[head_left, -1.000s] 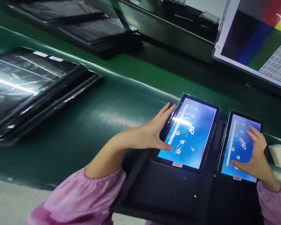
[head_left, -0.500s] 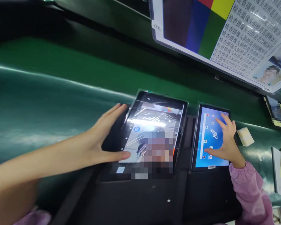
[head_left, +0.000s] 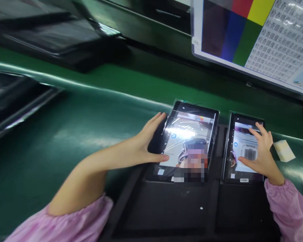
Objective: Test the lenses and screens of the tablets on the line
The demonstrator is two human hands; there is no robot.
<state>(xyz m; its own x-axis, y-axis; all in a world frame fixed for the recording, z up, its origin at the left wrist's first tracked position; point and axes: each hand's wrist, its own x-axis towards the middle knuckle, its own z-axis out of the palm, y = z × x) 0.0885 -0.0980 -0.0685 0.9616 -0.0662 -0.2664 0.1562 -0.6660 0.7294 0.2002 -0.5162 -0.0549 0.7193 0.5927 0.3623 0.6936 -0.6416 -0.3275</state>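
Two tablets lie side by side in a black tray (head_left: 164,211). The left tablet (head_left: 192,129) has clear film over its glass, and its screen shows a camera picture. My left hand (head_left: 146,144) is open at its left side, thumb over the lower left of the screen, fingers by the upper left edge. On the right tablet (head_left: 242,137) a camera view with a round blue button is displayed. Spread open above that screen is my right hand (head_left: 264,151), its thumb near the lower left of the picture. Whether its fingertips touch the glass I cannot tell.
A pale yellow block (head_left: 284,150) sits right of the tray. Behind the green bench (head_left: 91,121) stands a printed chart (head_left: 257,37) with colour squares and rows of text. Blurred dark flat items (head_left: 60,37) are stacked at the upper left, with more dark items (head_left: 17,101) below.
The right tablet's screen has switched from a blue home screen with icons to a camera view. The view has shifted left, bringing the dark items into sight. Both hands keep much the same pose.
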